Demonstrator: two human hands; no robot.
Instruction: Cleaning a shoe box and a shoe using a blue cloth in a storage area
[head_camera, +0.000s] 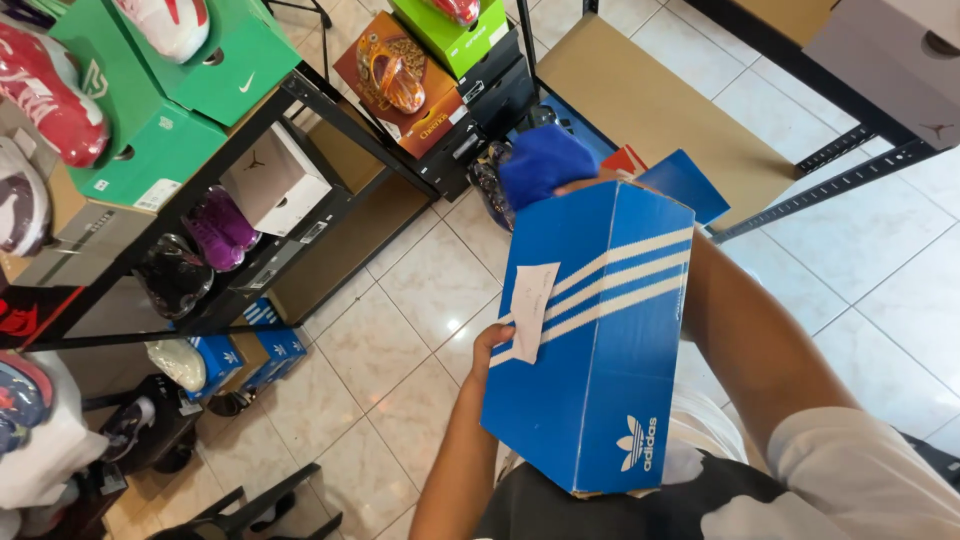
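Observation:
I hold a blue shoe box (600, 370) with three white stripes upright against my body. My left hand (488, 345) grips its left side, thumb next to a white paper slip (531, 310) stuck on the box. My right hand (585, 184) reaches over the top end, mostly hidden behind the box, with its forearm running down the right side. A blue cloth (545, 162) bulges out at the top of the box by that hand. The box's blue lid flap (685, 183) stands open behind.
A black metal shelf (300, 95) at left carries green shoe boxes (150, 130), red and white shoes, a white box and purple shoes. Small blue boxes (255, 355) sit on the tiled floor. An orange box (395, 80) leans at the back. A bare brown shelf board (660, 110) lies ahead.

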